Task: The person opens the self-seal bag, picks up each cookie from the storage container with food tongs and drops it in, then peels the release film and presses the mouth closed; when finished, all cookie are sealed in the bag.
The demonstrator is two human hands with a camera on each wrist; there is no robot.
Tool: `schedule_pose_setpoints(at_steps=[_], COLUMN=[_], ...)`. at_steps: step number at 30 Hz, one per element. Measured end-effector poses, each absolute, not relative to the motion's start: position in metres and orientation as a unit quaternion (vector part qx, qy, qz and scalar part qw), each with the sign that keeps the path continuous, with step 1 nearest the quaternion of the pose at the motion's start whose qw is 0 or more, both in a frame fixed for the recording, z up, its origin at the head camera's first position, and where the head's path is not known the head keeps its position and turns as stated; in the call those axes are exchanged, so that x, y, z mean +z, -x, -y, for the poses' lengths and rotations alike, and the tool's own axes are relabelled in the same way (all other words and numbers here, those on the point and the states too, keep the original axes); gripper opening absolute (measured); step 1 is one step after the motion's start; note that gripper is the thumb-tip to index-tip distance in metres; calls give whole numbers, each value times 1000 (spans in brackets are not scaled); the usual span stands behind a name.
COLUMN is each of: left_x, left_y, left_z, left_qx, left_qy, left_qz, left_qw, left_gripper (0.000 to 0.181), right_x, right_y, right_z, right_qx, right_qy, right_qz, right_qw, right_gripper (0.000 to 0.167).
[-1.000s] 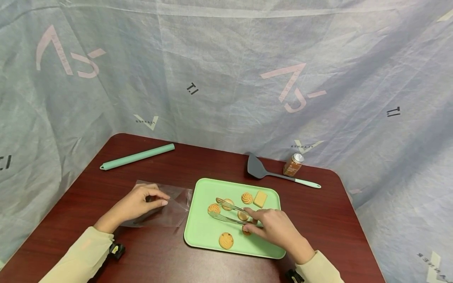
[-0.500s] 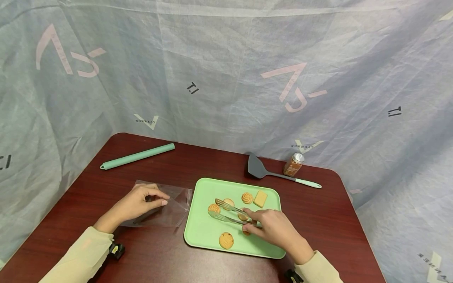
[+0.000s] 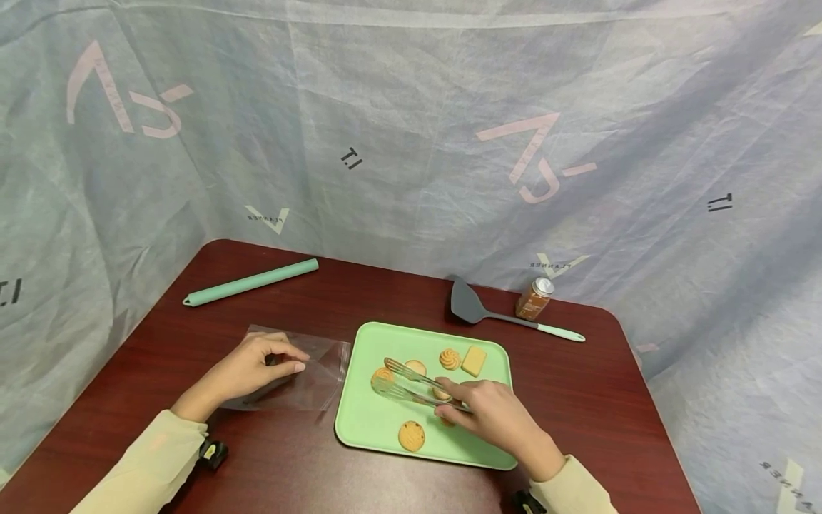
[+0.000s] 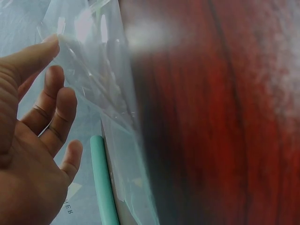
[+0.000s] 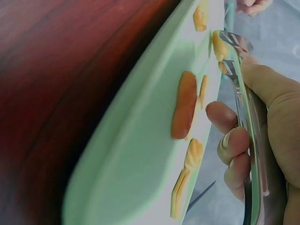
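Note:
In the head view my left hand (image 3: 257, 365) has its thumb and forefinger tips close together over a clear plastic bag (image 3: 315, 382). The left wrist view shows the bag (image 4: 105, 70) creased up to those fingertips, pinched there. My right hand (image 3: 494, 414) grips metal tongs (image 3: 417, 378), reaching leftward over the green tray (image 3: 366, 428). The tongs' two ends lie at a swirled cookie (image 3: 383, 378) near the tray's left side. More cookies lie around, including a round one (image 3: 412, 435) near the front and a rectangular one (image 3: 474, 361) at the back right.
A green rod (image 3: 250, 283) lies at the back left of the table. Behind the tray are a grey spatula (image 3: 467, 303) with a pale handle and a brown jar (image 3: 534, 300) with a silver lid. Printed cloth hangs behind the table.
The tongs in my right hand have shifted slightly left, and the swirled cookie at their ends has moved a little left too. My left hand has stayed at the bag.

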State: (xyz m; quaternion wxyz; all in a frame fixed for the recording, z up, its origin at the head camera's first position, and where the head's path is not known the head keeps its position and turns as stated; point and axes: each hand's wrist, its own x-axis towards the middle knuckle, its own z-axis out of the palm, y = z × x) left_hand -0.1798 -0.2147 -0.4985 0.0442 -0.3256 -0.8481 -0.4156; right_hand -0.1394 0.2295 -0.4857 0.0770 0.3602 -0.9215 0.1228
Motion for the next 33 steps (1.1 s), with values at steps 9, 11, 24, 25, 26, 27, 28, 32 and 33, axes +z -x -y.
schedule_pose_setpoints(at_steps=[9, 11, 24, 25, 26, 27, 28, 32, 33], left_x=[-497, -496, -498, -498, -498, -498, -498, -498, -497], left_y=[178, 177, 177, 177, 177, 177, 177, 176, 176], left_z=[216, 216, 218, 218, 218, 217, 218, 218, 218], left_qx=[-423, -424, -436, -436, -437, -437, -439, -450, -453], left_qy=[319, 318, 300, 297, 296, 296, 296, 298, 295], left_qz=[847, 847, 848, 849, 849, 850, 848, 842, 841], left_qw=[33, 31, 15, 12, 11, 11, 10, 9, 6], left_gripper=[17, 17, 15, 15, 14, 14, 14, 14, 15], right_x=[-473, -473, -477, -477, -476, -476, -475, -473, -472], right_y=[148, 151, 169, 170, 170, 171, 172, 173, 173], right_z=[-196, -185, -136, -134, -132, -130, -129, -123, -122], right_qx=[183, 191, 163, 161, 159, 157, 156, 152, 150], right_qy=[-389, -397, -415, -416, -417, -419, -421, -430, -432], right_qz=[902, 897, 895, 895, 894, 894, 893, 890, 889], right_qw=[41, 41, -19, -22, -26, -27, -27, -30, -30], right_gripper=[48, 47, 49, 49, 50, 50, 50, 49, 49])
